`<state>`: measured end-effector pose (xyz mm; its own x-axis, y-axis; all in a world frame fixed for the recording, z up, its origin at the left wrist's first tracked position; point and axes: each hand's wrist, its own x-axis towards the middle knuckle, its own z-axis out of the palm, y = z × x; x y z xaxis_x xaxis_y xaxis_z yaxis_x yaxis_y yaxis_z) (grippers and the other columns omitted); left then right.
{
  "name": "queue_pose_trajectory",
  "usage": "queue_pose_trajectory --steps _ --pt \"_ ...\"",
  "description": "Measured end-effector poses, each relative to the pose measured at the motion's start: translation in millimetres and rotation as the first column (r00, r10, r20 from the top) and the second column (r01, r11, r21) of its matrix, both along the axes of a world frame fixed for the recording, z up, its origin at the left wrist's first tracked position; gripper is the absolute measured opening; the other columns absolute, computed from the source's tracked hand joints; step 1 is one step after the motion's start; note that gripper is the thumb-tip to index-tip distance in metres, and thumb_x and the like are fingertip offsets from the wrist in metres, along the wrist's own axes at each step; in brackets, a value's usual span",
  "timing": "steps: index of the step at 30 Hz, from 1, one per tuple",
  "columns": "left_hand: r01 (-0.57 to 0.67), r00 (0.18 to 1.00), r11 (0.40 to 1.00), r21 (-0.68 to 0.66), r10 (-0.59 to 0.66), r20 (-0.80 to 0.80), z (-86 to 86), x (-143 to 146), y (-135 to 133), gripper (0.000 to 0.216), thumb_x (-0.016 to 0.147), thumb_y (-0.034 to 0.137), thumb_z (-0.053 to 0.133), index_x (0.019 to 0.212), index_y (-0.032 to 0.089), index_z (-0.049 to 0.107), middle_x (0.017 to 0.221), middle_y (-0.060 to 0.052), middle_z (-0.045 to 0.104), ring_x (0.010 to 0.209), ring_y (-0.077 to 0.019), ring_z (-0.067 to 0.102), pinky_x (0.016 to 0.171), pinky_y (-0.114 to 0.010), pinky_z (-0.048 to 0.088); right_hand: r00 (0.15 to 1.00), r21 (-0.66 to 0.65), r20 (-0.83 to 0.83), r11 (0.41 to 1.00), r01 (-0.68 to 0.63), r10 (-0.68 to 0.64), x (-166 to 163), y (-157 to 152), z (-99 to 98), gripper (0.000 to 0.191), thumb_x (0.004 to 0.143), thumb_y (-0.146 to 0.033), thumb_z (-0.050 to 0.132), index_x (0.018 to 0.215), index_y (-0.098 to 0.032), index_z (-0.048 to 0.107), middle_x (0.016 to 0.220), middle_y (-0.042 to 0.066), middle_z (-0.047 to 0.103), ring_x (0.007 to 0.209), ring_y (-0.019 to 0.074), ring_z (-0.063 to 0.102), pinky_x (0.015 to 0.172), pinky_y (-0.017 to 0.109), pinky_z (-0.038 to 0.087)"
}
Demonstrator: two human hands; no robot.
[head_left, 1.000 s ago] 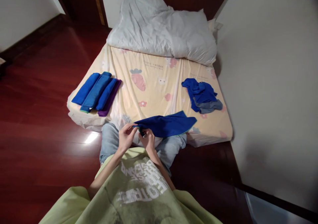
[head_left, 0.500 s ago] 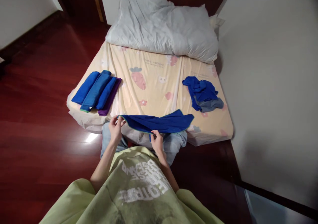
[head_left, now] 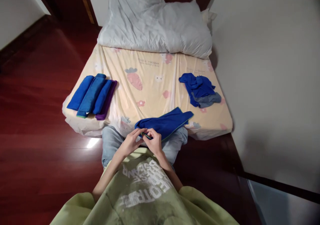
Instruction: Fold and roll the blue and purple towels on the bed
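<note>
A dark blue cloth (head_left: 165, 122) with a green hem lies folded across my knees and the near edge of the mattress (head_left: 150, 92). My left hand (head_left: 131, 142) and my right hand (head_left: 154, 141) meet at its near-left end. Both are closed in a pinch on the cloth's edge, fingertips almost touching each other.
Several folded blue and purple cloths (head_left: 92, 95) lie in a row at the mattress's left edge. A heap of unfolded blue and grey cloths (head_left: 201, 90) sits at its right. A white duvet (head_left: 155, 22) covers the far end. Dark wooden floor (head_left: 37, 125) lies to the left, a white wall (head_left: 270, 68) to the right.
Half a second ago my hands were apart, stretching the cloth wide. They have come together at its left end, and the cloth is now doubled and shorter.
</note>
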<state>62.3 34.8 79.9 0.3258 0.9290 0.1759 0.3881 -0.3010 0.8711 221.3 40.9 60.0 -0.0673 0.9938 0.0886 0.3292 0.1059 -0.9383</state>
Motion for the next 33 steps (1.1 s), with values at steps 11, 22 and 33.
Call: queue_pose_trajectory --steps 11,22,33 --pt "-0.178 0.984 0.980 0.085 0.180 -0.016 -2.8 -28.4 -3.0 0.021 0.091 0.024 0.057 0.101 0.020 0.076 0.086 -0.007 0.068 0.077 -0.0191 0.065 0.072 -0.028 0.052 0.908 0.154 0.416 0.982 -0.109 0.035 51.5 4.9 -53.3 0.039 0.079 -0.011 0.059 0.116 -0.018 0.067 0.115 0.011 0.067 0.111 0.0260 0.059 0.102 0.043 0.047" --pt "-0.482 0.871 0.850 0.211 0.439 0.220 28.0 -47.6 -6.9 0.014 0.082 0.028 0.068 0.069 0.021 0.069 0.085 -0.006 0.069 0.082 -0.0207 0.066 0.074 -0.031 0.053 0.644 0.220 0.584 0.860 0.461 -0.494 140.9 63.2 -140.8 0.041 0.079 -0.011 0.047 0.112 -0.018 0.071 0.125 0.012 0.061 0.110 0.0263 0.050 0.096 0.043 0.043" --pt "-0.825 0.523 0.565 -0.008 0.769 0.368 18.4 -88.9 -6.3 0.052 0.079 0.037 0.073 0.051 0.019 0.033 0.050 0.006 0.035 0.048 -0.0067 0.030 0.046 -0.021 0.026 0.500 0.218 0.438 0.627 0.748 -0.747 199.1 83.8 -113.4 0.036 0.091 -0.029 0.042 0.105 -0.010 0.070 0.087 0.018 0.074 0.086 0.0284 0.071 0.087 0.042 0.052"
